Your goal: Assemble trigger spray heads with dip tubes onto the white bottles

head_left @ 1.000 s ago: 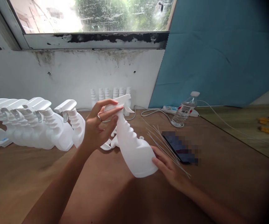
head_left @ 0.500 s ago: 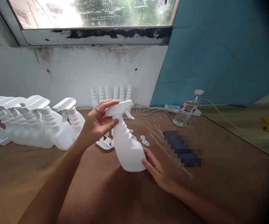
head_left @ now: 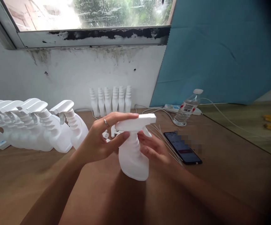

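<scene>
From the head camera, a white plastic spray bottle (head_left: 133,159) stands upright on the brown wooden table (head_left: 220,181), in the middle and near the person. Its long side runs straight up and down. On top sits its white trigger head (head_left: 136,124), with the nozzle pointing to the right.

The left hand (head_left: 100,142) is wrapped around the trigger head. The fingers lie over the top and the thumb presses from below, so this hand is closed tight on the head. The bottle hangs straight down below that grip. There is a ring on one finger.

The right hand (head_left: 153,150) is on the right side of the bottle's ridged neck, lower than the left hand. Its fingers curl against the neck and touch it. I cannot tell if they squeeze it hard. Both hands are on the bottle; the left one is higher, the right one is closer to the body of the bottle.

To the left lies a row of finished white spray bottles (head_left: 32,125). Far back by the wall stand bare white bottles with no heads (head_left: 110,100). To the right lie thin white plastic tubes (head_left: 166,142), a black phone (head_left: 182,151) and a clear water bottle (head_left: 187,107).
</scene>
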Tool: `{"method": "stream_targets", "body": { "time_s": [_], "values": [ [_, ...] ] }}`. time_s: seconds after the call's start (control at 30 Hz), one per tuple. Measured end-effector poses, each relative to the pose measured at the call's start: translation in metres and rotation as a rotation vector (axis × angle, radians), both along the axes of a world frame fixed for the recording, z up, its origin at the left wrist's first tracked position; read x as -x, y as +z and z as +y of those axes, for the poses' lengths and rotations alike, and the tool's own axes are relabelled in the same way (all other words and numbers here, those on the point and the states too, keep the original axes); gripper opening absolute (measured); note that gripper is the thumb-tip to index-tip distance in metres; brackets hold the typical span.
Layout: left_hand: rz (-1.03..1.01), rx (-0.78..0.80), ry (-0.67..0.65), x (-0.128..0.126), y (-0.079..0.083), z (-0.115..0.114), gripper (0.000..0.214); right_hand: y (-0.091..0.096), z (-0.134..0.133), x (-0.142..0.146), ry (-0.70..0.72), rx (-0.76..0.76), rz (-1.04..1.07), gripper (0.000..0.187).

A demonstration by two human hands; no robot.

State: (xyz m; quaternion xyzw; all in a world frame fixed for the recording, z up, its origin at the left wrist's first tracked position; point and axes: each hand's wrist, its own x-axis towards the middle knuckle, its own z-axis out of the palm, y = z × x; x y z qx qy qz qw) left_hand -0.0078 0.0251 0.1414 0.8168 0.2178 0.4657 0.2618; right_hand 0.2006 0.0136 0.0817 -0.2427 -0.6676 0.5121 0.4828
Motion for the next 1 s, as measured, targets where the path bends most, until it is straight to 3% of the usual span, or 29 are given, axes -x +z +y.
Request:
{"method": "stream_targets", "body": {
  "time_s": [0.13, 0.33, 0.53, 0.67, 0.83, 1.0],
  "values": [
    [-0.025, 0.0, -0.037, -0.001, 0.003, -0.009, 0.031, 0.011, 0.004, 0.019, 0.097, 0.13, 0.129, 0.022],
    [-0.088, 0.071, -0.08, -0.006, 0.003, -0.012, 0.027, -0.008, 0.013, 0.032, 0.271, 0.125, 0.227, 0.035],
    [-0.102, 0.047, -0.098, -0.013, 0.002, -0.013, 0.027, -0.007, 0.011, 0.034, 0.171, 0.111, 0.155, 0.028],
    [-0.101, 0.072, -0.113, -0.011, 0.001, -0.012, 0.028, -0.002, 0.007, 0.034, 0.242, 0.1, 0.177, 0.038],
    [-0.105, 0.052, -0.124, -0.01, -0.002, -0.011, 0.029, 0.002, 0.005, 0.036, 0.151, 0.1, 0.12, 0.03],
    [-0.115, 0.073, -0.146, -0.011, -0.003, -0.01, 0.03, 0.004, 0.005, 0.036, 0.194, 0.077, 0.126, 0.035]
  ]
}}
